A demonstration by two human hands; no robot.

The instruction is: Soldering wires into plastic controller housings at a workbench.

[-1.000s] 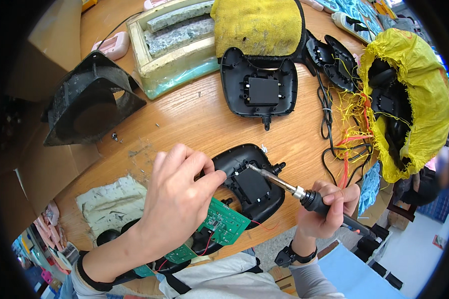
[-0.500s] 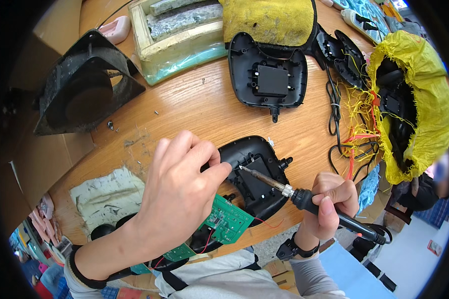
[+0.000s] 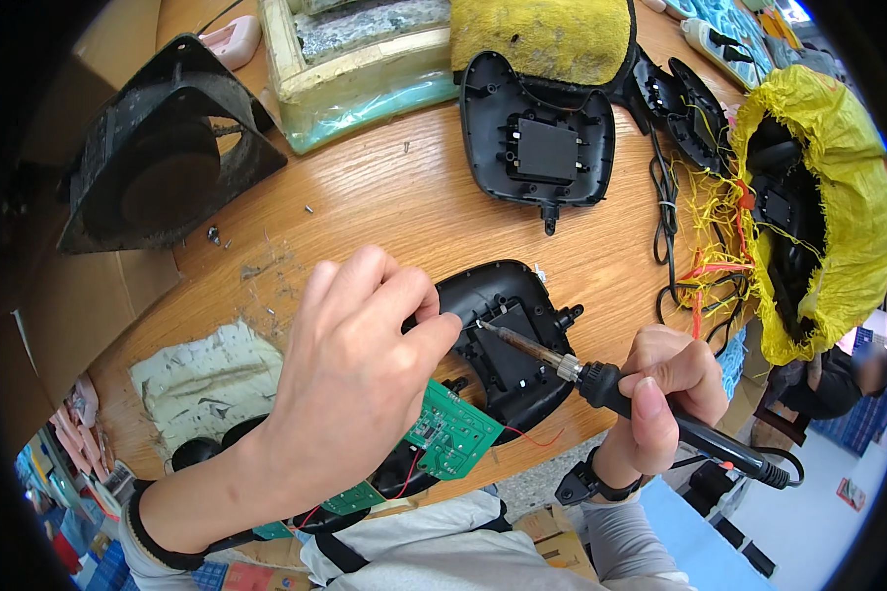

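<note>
Our right hand is clamped on the black handle of a soldering iron, behind the collar, a hold that probably keeps us clear of the metal shaft while letting us angle it to the left. Its tip sits just beside the left edge of a flat black box inside the near black shell; whether they touch we cannot tell. That shell lies hollow side up at the near edge of the wooden table, which seems to put its inner fittings within our reach. Our left hand has thumb and forefinger drawn together by the shell's left side; what they pinch, if anything, is too fine to make out. It faces the iron from the opposite side, perhaps so our 2 hands do not cross. A green circuit board tilts at the shell's near side, and a red wire trails to the right. Farther off, 1 similar shell lies by a yellow cloth, likely there to leave us room. At the right, a yellow sack gapes leftward, with black parts inside.
</note>
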